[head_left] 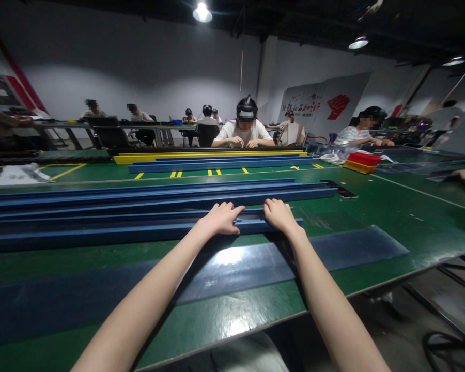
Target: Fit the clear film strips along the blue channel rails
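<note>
My left hand (pixel 222 219) lies over the nearest long blue channel strip (pixel 170 227), close to its right end. Its index finger points right over the groove, while the thumb is down at the front wall, so the hand grips that wall. A little to the right, my right hand (pixel 279 214) has its fingers curled over the same strip; its thumb is hidden. In front of this strip lies a flat, clear plastic strip (pixel 240 266), shiny under the lamp, passing beneath both forearms. More blue channel strips (pixel 310 194) lie side by side just behind.
A phone (pixel 346 194) lies by the strips' right ends. Farther back are a yellow strip (pixel 217 155), a red and yellow bin (pixel 362 161) and white paper (pixel 22 174) on the green table (pixel 422 222). A person (pixel 246 129) sits opposite; others work around.
</note>
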Demonstrator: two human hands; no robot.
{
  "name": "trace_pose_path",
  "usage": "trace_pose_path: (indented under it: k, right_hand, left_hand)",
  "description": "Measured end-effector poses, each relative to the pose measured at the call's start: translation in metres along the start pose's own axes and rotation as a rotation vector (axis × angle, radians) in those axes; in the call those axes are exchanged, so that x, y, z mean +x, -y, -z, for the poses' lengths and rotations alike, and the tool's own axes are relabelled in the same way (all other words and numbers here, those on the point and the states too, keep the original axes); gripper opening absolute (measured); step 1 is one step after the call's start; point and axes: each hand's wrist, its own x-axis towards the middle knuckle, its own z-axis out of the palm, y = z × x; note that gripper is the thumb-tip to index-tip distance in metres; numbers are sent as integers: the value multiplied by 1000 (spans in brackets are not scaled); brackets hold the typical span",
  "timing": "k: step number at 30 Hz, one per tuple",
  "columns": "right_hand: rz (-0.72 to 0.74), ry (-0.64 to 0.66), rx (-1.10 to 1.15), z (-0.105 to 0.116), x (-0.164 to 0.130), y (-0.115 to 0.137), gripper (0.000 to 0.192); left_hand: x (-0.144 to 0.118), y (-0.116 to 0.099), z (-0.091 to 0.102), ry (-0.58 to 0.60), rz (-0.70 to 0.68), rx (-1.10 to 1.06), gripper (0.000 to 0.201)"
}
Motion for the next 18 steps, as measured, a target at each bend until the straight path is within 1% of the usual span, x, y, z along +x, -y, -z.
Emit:
trace_pose_path:
  k: [10,15,18]
  right_hand:
    - [19,14,-22,2,-1,-1,35]
    - [49,-10,-23,1,-1,-2,31]
    - [77,-16,-5,1,-1,-1,29]
  left_hand:
    - [0,-1,-3,12,10,-17,74]
    - [-3,-5,0,48,21,-16,78]
    - [-4,-3,2,61,16,-29,80]
